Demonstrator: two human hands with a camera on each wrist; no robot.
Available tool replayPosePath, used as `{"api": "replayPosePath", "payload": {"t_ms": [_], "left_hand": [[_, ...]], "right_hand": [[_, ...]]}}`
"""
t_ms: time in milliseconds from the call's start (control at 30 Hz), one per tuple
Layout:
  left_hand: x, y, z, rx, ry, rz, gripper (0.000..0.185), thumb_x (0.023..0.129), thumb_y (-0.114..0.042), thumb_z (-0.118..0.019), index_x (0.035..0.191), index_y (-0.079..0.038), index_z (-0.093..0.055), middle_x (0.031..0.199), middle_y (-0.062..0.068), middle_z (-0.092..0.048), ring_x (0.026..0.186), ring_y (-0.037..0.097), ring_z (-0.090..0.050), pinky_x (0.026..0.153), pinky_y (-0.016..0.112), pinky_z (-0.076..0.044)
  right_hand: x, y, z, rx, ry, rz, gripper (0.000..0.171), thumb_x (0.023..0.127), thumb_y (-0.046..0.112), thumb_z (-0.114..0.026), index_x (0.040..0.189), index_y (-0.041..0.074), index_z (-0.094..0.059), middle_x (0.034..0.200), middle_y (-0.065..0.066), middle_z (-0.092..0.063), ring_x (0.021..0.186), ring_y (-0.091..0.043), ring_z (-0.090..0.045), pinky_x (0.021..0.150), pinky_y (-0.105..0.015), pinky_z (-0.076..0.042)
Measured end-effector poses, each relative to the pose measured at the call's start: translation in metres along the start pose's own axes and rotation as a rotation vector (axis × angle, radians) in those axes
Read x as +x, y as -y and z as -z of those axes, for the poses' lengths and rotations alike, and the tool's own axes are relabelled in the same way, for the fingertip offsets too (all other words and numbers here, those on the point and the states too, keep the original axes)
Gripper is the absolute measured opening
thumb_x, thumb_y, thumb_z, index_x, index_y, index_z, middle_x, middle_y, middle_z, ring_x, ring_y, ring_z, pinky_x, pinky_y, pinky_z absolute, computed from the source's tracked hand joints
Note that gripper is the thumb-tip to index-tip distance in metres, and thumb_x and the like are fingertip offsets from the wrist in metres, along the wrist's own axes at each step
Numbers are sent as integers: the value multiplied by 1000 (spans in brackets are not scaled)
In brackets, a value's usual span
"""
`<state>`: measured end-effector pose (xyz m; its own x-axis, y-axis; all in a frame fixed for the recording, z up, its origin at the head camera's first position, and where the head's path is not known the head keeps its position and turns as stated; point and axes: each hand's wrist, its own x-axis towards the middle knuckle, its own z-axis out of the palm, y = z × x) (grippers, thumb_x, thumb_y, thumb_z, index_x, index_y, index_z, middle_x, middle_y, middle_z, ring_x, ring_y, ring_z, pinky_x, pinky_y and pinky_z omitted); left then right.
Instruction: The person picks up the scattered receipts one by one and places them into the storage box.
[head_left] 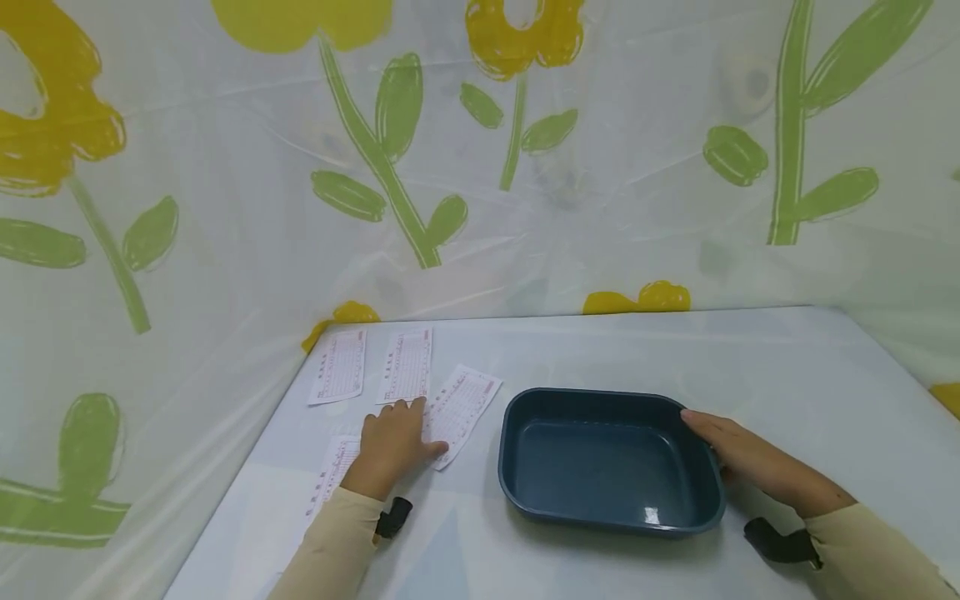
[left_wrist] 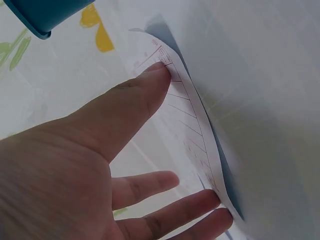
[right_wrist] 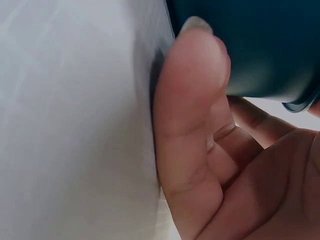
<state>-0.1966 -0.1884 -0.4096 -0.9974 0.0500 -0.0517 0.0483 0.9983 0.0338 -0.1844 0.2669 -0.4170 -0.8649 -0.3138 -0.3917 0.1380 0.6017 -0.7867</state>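
My left hand [head_left: 397,442] lies over the left part of the table, thumb and fingertips on a printed paper slip [head_left: 465,404] that lies at a slant. In the left wrist view the thumb [left_wrist: 130,102] presses one end of this slip [left_wrist: 187,115], the fingers reach along it and its edge bows up from the table. My right hand [head_left: 757,458] rests against the right side of a dark blue rectangular tray [head_left: 600,454], fingertips at the rim's far right corner. In the right wrist view a digit [right_wrist: 192,95] touches the tray's outer wall [right_wrist: 265,50], low by the table.
Two more printed slips [head_left: 339,367] [head_left: 406,365] lie at the table's far left. Another slip [head_left: 333,462] is partly covered by the left forearm. A white cloth [head_left: 585,242] with yellow flowers and green leaves hangs behind the white table [head_left: 750,350].
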Motion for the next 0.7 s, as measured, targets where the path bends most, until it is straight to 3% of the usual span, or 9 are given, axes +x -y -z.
{"api": "replayPosePath", "payload": {"t_ms": [167, 700], "left_hand": [[-3, -3, 2, -27, -3, 11, 82, 77, -48, -83, 139, -2, -54, 124, 22, -65, 110, 40, -62, 89, 59, -49], [-4, -7, 2, -65, -28, 1, 81, 76, -39, -85, 140, 0, -54, 121, 22, -68, 104, 39, -66, 88, 54, -51]], "right_hand": [[-1, 3, -3, -28, -11, -5, 83, 106, 56, -23, 155, -10, -13, 159, -38, -13, 140, -59, -29, 89, -56, -55], [-1, 4, -7, -48, -21, 5, 81, 106, 55, -22, 154, -10, -21, 157, -36, -25, 135, -49, -43, 89, -52, -56]]}}
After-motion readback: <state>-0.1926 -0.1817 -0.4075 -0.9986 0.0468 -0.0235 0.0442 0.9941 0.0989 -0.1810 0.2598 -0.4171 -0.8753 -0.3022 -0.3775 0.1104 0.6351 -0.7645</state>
